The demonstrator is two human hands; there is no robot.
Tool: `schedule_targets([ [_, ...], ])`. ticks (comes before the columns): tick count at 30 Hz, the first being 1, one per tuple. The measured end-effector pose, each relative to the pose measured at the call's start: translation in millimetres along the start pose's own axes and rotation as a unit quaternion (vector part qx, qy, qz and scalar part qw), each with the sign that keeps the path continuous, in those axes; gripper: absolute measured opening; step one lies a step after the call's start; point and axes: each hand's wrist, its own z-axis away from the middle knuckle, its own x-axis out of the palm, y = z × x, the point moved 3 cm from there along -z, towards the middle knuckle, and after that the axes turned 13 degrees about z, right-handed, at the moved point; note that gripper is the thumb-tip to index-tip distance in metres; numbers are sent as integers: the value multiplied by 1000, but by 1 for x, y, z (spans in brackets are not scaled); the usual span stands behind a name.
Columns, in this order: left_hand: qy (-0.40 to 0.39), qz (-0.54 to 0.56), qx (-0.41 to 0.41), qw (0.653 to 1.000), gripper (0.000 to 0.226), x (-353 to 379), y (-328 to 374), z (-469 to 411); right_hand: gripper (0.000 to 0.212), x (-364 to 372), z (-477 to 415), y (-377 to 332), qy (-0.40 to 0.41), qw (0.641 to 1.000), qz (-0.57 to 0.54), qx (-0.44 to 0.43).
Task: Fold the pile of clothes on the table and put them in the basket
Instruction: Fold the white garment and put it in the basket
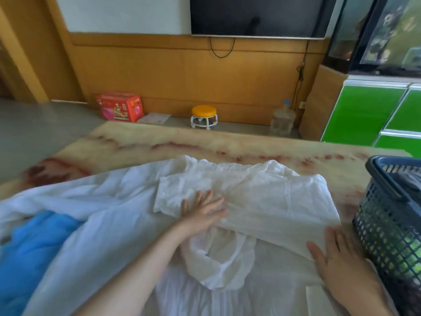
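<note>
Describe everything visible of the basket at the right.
The dark blue plastic lattice basket stands upright at the right end of the marbled tabletop, cut off by the frame edge. It has a solid rim above an openwork grid wall; green shows through the grid. Dark contents lie inside. The right hand lies flat beside it.

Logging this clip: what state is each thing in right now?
Garment: laid on table, partly folded.
Left hand: open, pressing flat on garment.
Right hand: open, fingers at garment's near edge.
Blue cloth: crumpled, unfolded.
Basket: upright, something dark inside.
TV: off.
</note>
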Motion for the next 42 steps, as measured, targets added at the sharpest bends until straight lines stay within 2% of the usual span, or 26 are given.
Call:
schedule_targets([
  [2, 50, 144, 27, 988, 48, -28, 2, 15, 97, -2, -5, -1, 38, 999, 27, -9],
  [4, 134, 184, 68, 971, 35, -59, 0, 43, 101, -18, -6, -8, 4, 999, 38, 4],
  [5, 164, 199, 80, 963, 32, -73, -4, 62, 92, -23, -8, -13, -5, 999, 28, 20],
  [7, 196, 191, 80, 959, 29, -95, -18, 98, 45, -28, -8, -20, 13, 998, 32, 54],
  [8, 204, 172, 73, 961, 28, -105, -30, 113, 43, -40, -11, -29, 32, 998, 14, 46],
  [10, 239, 157, 50, 957, 29, -131, -63, 135, 52, -73, -5, -62, 42, 999, -4, 1],
  [12, 304, 167, 16, 938, 31, -160, -91, 154, 42, -116, 12, -112, 57, 996, -57, -25],
  [14, 374, 171, -2, 912, 32, -188, -109, 177, 44, -147, 27, -168, 31, 988, -125, -86],
  [18, 483, 145, -4, 864, 33, -234, -148, 218, 38, -194, 49, -281, -27, 942, -247, -224],
  [20, 485, 152, -56, 860, 41, -249, -174, 232, 37, -211, 62, -333, -55, 923, -275, -263],
  [24, 387, 177, -213, 880, 86, -255, -222, 253, 35, -234, 96, -419, -101, 885, -340, -303],
  [26, 370, 227, -228, 872, 99, -253, -244, 255, 37, -237, 108, -452, -120, 873, -352, -315],
  [27, 377, 253, -224, 862, 93, -252, -253, 254, 39, -237, 114, -466, -129, 868, -358, -319],
  [28, 383, 278, -216, 854, 77, -252, -257, 253, 41, -238, 119, -477, -140, 863, -364, -321],
  [30, 395, 322, -190, 839, 27, -254, -246, 256, 51, -236, 125, -495, -159, 852, -378, -326],
  [32, 390, 394, -149, 819, 4, -254, -232, 256, 67, -235, 128, -506, -171, 850, -382, -319],
  [34, 352, 482, -120, 793, 5, -252, -217, 255, 77, -236, 126, -508, -197, 835, -440, -266],
  [36, 329, 525, -105, 778, 20, -251, -206, 251, 70, -238, 121, -501, -224, 785, -548, -180],
  [37, 320, 538, -99, 773, 24, -250, -200, 250, 61, -240, 117, -495, -218, 768, -584, -147],
  [40, 302, 570, -60, 762, 9, -250, -181, 245, 24, -254, 98, -471, -130, 792, -579, -146],
  [41, 299, 576, -49, 759, 9, -250, -179, 242, 13, -261, 93, -464, -115, 779, -598, -150],
  [42, 301, 574, -39, 760, 12, -249, -177, 239, 8, -270, 89, -457, -116, 752, -632, -148],
])
